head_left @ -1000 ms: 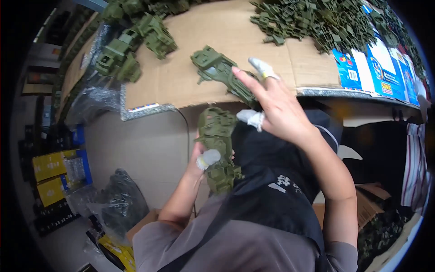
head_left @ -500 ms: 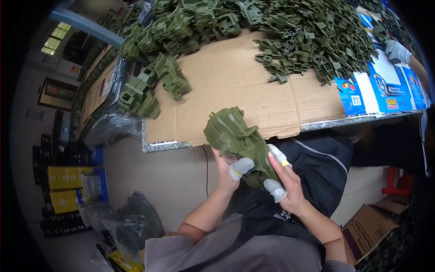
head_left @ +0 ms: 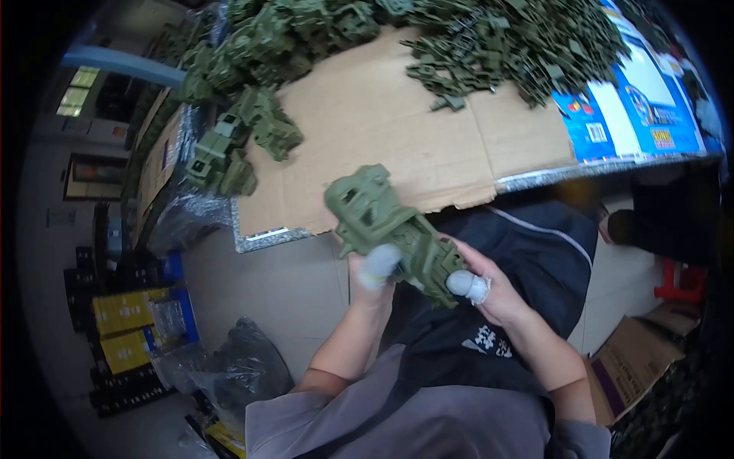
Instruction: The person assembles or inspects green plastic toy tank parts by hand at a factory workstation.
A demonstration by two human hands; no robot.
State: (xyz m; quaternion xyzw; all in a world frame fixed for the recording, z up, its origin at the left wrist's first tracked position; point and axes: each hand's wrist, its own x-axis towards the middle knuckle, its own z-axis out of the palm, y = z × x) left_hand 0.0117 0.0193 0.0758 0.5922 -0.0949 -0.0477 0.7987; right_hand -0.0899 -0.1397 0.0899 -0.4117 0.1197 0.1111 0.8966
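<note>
An olive-green moulded plastic part, shaped like a toy vehicle body, is held over my lap just off the table's front edge. My left hand is closed on its left side, the thumb in a white finger cover and the other fingers mostly hidden beneath. On the lower right end my right hand grips it, with a covered thumb on top. The part tilts from upper left to lower right, and its upper face shows square cut-outs and ridges.
Cardboard covers the table. Similar green bodies lie at the left and back; a heap of small green parts is at the back right. Blue printed card sheets lie at the right. An open carton stands on the floor.
Both hands have turned the green part over, so a different face with cut-outs points up. My right-hand grip has shifted. The view has moved slightly.
</note>
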